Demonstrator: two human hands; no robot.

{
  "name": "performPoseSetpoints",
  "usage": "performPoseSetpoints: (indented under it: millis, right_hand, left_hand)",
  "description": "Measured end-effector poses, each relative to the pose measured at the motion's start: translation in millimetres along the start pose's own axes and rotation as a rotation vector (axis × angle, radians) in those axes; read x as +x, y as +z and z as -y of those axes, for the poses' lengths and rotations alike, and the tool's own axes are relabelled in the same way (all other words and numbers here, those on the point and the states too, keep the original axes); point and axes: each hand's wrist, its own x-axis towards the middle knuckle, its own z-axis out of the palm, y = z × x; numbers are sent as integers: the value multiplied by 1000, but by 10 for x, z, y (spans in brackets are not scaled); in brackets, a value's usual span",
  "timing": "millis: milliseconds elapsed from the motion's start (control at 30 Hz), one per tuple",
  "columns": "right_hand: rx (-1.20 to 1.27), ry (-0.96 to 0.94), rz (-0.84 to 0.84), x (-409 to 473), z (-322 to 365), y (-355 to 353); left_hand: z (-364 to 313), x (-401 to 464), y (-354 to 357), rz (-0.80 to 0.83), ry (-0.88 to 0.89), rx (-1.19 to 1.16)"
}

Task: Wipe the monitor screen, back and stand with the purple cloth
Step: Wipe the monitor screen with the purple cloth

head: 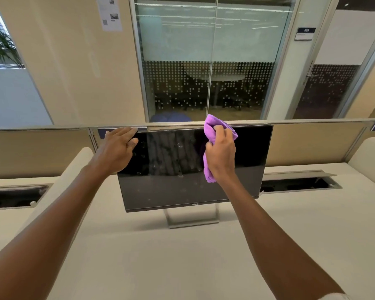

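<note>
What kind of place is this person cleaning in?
Most likely an open-plan office. A monitor stands on a pale desk with low partition panels, and behind is a glass-walled meeting room with a door sign.

Glossy black monitor screen (182, 161), fuzzy purple cloth (210, 131), brushed metal stand (192, 220), matt desk (160, 256).

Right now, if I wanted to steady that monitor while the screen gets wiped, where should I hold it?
Probably the top edge near a corner, coming from above, as the left hand does. The monitor is a thin upright panel on a slim stand, so its upper rim is easiest to pinch, and that keeps fingers off the glass the right hand wipes with the cloth.
</note>
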Motion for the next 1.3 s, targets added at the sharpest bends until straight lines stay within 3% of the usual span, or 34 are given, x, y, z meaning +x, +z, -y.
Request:
performPoseSetpoints:
  millis: [200, 400, 567, 800, 1100, 1300]
  right_hand:
    - [-194, -125, 174, 57, 535, 269]
    - [-221, -388, 310, -18, 1168, 479]
    - [-282, -339, 360, 147, 913, 194]
    - [-534, -264, 303, 338, 560, 72]
    - [-410, -414, 403, 41, 1342, 514]
    - [-123, -389, 331, -205, 1101, 486]
  left_hand:
    - [28, -8, 7, 2, -28, -21]
    - [93, 16, 26, -1, -15, -55]
    - [79, 4, 25, -18, 6, -64]
    - [108, -1, 36, -4, 8, -71]
    - [111, 8, 38, 6, -23, -73]
    - [140, 17, 47, 16, -5, -55]
